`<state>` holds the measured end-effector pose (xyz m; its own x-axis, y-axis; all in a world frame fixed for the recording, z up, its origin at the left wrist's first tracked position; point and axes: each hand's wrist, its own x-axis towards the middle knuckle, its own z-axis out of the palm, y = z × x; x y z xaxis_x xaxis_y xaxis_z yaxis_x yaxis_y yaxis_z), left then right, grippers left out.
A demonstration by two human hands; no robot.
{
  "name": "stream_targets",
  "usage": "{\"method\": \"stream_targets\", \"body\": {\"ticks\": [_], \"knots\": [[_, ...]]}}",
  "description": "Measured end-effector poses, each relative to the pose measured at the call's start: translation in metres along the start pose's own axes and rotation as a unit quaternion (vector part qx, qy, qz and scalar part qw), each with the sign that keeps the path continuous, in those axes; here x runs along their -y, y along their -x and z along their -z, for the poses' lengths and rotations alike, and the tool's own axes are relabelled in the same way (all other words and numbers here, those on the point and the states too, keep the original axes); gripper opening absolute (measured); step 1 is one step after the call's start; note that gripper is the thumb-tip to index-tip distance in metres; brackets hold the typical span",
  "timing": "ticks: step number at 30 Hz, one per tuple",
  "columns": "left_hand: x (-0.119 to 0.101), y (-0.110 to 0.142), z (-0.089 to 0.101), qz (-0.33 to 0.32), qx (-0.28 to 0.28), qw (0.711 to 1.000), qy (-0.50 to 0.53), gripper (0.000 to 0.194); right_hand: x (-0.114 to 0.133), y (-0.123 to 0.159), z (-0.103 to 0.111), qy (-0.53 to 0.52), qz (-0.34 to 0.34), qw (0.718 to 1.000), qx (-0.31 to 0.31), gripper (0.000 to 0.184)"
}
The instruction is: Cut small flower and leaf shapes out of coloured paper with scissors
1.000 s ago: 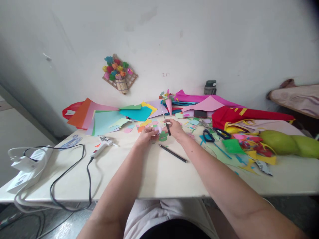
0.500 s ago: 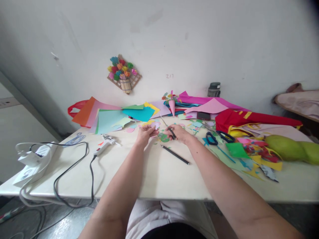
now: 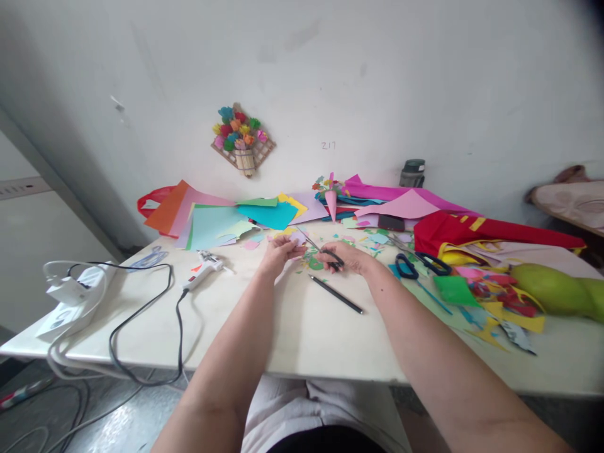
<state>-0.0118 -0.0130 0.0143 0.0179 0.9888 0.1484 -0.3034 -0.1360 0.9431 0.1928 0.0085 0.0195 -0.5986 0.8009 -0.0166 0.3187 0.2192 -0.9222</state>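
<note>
My left hand (image 3: 282, 253) pinches a small piece of lilac paper (image 3: 299, 238) above the middle of the table. Close to its right, my right hand (image 3: 346, 257) is wrapped round the black handles of a pair of scissors (image 3: 309, 239). The slim blades point up and to the left, toward the paper; whether they touch it I cannot tell. Beneath both hands lie small green and coloured paper scraps (image 3: 311, 259). A black pen (image 3: 336, 294) rests on the table just in front of my hands.
A white glue gun (image 3: 204, 272) with a black cord lies left, near a white power strip (image 3: 75, 302). Coloured sheets (image 3: 217, 225) and a pink paper cone (image 3: 331, 205) line the back. Larger scissors (image 3: 418, 264), green paper (image 3: 455, 289) and red fabric (image 3: 495, 233) are at right.
The scissors have turned in my right hand, their handle loops now showing farther right. My left hand still holds the lilac paper. The whole view has shifted slightly.
</note>
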Motion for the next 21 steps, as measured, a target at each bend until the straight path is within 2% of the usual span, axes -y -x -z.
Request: {"method": "stream_targets", "body": {"ticks": [9,21], "knots": [[0.0024,-0.0028,0.0043,0.009,-0.015,1.000,0.008,0.019,-0.0013,-0.0002,0.0014,-0.003,-0.007,1.000,0.028,0.032],[0.0056,-0.0049,0.0068,0.016,0.004,1.000,-0.003,0.016,0.0024,0.0004,-0.0026,0.026,-0.022,0.999,0.005,0.031]]}}
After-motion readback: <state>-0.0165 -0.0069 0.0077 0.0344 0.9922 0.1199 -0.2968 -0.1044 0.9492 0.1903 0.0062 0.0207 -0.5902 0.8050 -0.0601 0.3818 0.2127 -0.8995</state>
